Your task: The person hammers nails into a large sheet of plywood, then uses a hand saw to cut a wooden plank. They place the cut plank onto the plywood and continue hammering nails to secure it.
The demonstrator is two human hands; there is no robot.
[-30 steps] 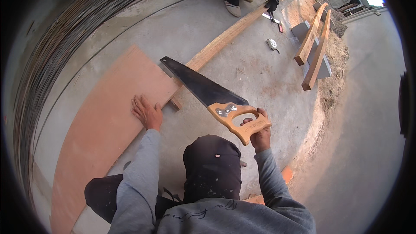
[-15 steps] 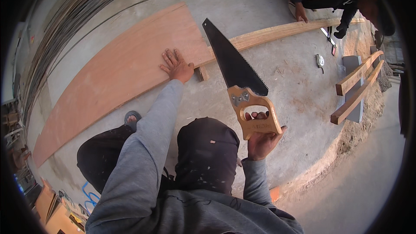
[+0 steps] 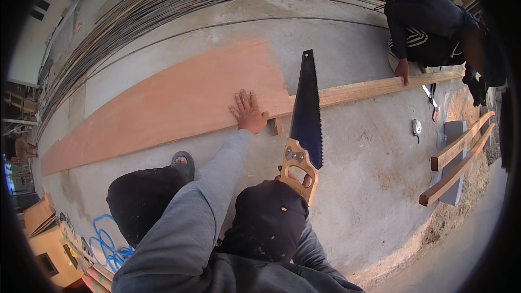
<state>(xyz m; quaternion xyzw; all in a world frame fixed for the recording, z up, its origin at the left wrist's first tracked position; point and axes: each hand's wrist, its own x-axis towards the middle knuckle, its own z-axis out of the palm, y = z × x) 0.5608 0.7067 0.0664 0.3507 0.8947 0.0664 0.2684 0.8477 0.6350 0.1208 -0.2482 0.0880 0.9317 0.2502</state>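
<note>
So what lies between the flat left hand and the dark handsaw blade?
Head view: beyond the left hand, a small wooden block under the board edge, then the handsaw blade.

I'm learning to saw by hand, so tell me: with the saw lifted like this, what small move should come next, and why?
Probably lower the saw until its teeth rest on the wooden batten, beside the plywood sheet. The right hand grips the handle with the blade raised and pointing away, apparently cutting nothing, while the left hand lies flat on the sheet's edge, steadying it.

One head-worn fisheye looks steeply down, close above the concrete floor point(image 3: 369, 152).
</note>
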